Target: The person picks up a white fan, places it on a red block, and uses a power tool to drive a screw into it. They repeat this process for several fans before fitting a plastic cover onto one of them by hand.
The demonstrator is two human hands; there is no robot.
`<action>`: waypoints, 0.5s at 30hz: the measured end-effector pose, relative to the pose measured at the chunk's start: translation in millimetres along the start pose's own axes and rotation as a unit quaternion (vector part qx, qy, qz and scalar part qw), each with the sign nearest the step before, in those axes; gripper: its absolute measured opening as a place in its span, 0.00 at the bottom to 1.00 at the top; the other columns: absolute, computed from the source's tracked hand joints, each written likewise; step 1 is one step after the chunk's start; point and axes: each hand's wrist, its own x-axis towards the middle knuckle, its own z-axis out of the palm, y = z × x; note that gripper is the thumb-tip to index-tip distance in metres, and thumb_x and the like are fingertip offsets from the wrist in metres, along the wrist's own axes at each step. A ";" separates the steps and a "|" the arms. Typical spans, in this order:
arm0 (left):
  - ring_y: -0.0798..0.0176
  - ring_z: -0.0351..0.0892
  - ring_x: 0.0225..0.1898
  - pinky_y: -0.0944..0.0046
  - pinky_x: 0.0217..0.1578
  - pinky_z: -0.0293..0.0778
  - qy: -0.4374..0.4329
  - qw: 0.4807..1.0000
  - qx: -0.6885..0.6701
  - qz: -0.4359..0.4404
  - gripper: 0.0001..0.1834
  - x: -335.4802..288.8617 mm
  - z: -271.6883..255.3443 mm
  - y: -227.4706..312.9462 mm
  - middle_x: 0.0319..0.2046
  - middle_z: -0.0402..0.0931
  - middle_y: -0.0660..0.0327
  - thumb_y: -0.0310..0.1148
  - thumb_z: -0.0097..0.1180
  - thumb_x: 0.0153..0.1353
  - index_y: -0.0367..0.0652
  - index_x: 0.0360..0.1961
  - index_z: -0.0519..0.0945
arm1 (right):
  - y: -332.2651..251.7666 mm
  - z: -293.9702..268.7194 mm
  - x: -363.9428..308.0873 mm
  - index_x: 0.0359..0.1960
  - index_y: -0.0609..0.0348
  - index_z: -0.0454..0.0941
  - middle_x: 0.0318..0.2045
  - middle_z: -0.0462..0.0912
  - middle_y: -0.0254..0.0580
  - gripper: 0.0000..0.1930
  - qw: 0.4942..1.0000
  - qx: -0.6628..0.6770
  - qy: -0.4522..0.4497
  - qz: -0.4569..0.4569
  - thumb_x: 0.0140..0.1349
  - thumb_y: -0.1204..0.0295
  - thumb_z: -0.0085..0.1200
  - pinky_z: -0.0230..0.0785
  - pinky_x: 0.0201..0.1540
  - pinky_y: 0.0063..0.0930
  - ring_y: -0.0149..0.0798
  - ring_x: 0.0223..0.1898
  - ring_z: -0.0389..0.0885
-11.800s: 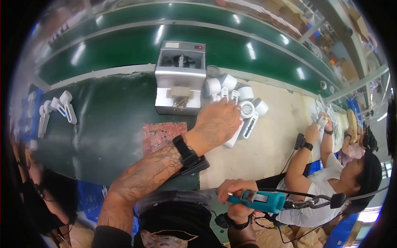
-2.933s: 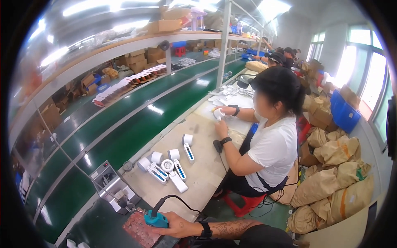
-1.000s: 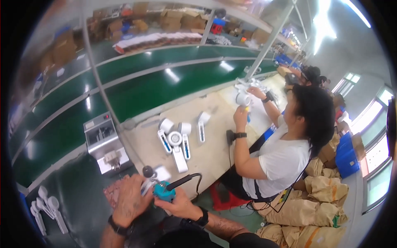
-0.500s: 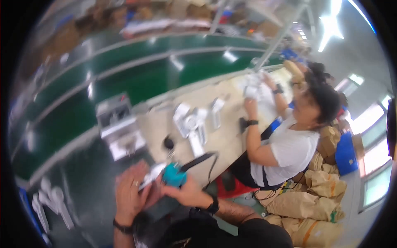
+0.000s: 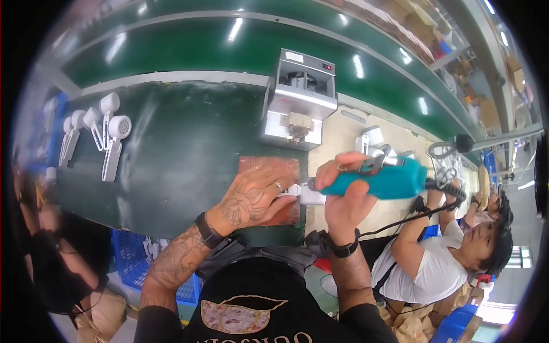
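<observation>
My right hand (image 5: pixel 349 197) is closed around a teal electric screwdriver (image 5: pixel 394 182), held level, its tip pointing left. A black coiled cord runs from its back end. My left hand (image 5: pixel 251 194) has its fingers closed on a small white plastic part (image 5: pixel 291 191), which they partly cover. This part lies over a reddish-brown mat (image 5: pixel 271 166) on the green bench. The screwdriver's tip is close to the white part; whether they touch I cannot tell.
A grey screw feeder (image 5: pixel 300 103) stands just beyond my hands. Several white handheld fans (image 5: pixel 111 137) lie at the left, and more white parts (image 5: pixel 374 140) lie beyond the screwdriver. A co-worker (image 5: pixel 434 257) sits at the right. A blue crate (image 5: pixel 131 257) stands below the bench.
The view has swung left and down from the co-worker's side to my own bench. The screwdriver stays in my right hand and now lies level; the white part remains in my left.
</observation>
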 end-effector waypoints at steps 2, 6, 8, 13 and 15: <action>0.51 0.80 0.44 0.54 0.46 0.77 -0.052 0.998 -0.032 0.000 0.14 3.4 -3.9 -3.4 0.41 0.82 0.59 0.37 0.68 0.56 0.43 0.41 0.83 | 2.7 1.0 16.7 0.48 0.66 0.70 0.23 0.73 0.39 0.34 1.000 0.019 -0.022 -0.003 0.66 0.41 0.53 0.67 0.27 0.30 0.35 0.23 0.73; 0.52 0.77 0.48 0.53 0.50 0.74 -0.097 0.994 -0.013 -0.038 0.14 8.3 -2.7 -5.4 0.45 0.80 0.59 0.40 0.66 0.59 0.45 0.43 0.83 | 11.3 6.5 56.2 0.49 0.66 0.72 0.24 0.74 0.39 0.29 0.999 0.005 -0.004 -0.050 0.71 0.46 0.51 0.68 0.29 0.30 0.34 0.24 0.74; 0.53 0.76 0.52 0.54 0.53 0.73 -0.114 0.993 0.001 -0.012 0.17 7.6 -5.9 -6.3 0.50 0.78 0.59 0.41 0.64 0.61 0.46 0.48 0.83 | 19.5 12.2 70.2 0.49 0.65 0.73 0.25 0.76 0.39 0.25 0.999 -0.052 -0.001 -0.012 0.73 0.49 0.49 0.69 0.30 0.29 0.34 0.26 0.76; 0.53 0.76 0.52 0.54 0.57 0.71 -0.082 0.996 -0.021 -0.005 0.21 -2.2 -1.4 -11.2 0.49 0.79 0.59 0.42 0.65 0.60 0.47 0.53 0.82 | 40.7 17.6 83.9 0.47 0.63 0.74 0.26 0.79 0.37 0.19 0.994 -0.095 -0.044 -0.013 0.74 0.56 0.51 0.71 0.32 0.24 0.31 0.28 0.78; 0.53 0.76 0.53 0.54 0.58 0.70 -0.079 0.996 -0.029 -0.018 0.22 -2.8 -0.5 -11.2 0.49 0.79 0.59 0.42 0.66 0.59 0.48 0.54 0.82 | 44.1 21.7 82.5 0.46 0.63 0.74 0.26 0.79 0.37 0.18 0.994 -0.095 -0.046 -0.007 0.74 0.57 0.51 0.71 0.32 0.25 0.31 0.28 0.78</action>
